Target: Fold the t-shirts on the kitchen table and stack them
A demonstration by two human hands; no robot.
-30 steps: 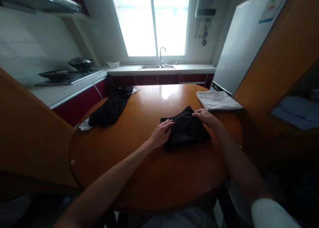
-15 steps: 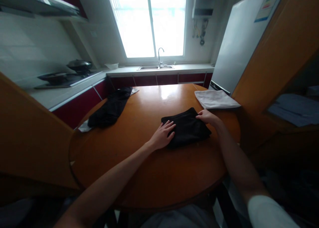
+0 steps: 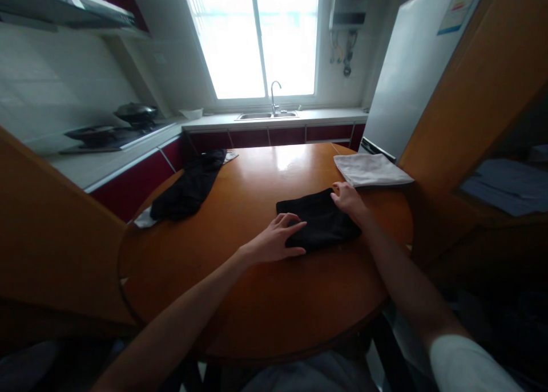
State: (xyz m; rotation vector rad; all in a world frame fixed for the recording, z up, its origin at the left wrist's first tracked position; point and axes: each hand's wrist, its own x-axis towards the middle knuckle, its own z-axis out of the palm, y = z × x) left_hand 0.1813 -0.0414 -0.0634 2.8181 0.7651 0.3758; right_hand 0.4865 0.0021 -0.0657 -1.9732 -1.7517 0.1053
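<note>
A folded black garment [image 3: 320, 223] lies flat on the wooden table [image 3: 248, 306] in front of me. My left hand [image 3: 278, 238] is at its left edge, with thumb and fingers spread over the dark cloth. At the far right corner, my right hand [image 3: 349, 201] has its fingers slightly bent and apart; no cloth shows between them. Whether its fingertips touch the garment I cannot tell.
A folded white cloth [image 3: 372, 170] lies at the table's right back. Another black garment [image 3: 190, 186] with white parts at its ends lies loosely at the left. Beyond are a sink [image 3: 257, 117], a stove with a pan [image 3: 137, 113], and a refrigerator [image 3: 415, 67].
My right hand has let go of the garment's far right corner, which now lies flatter. My left hand has shifted slightly down and turned, its thumb and fingers wider apart.
</note>
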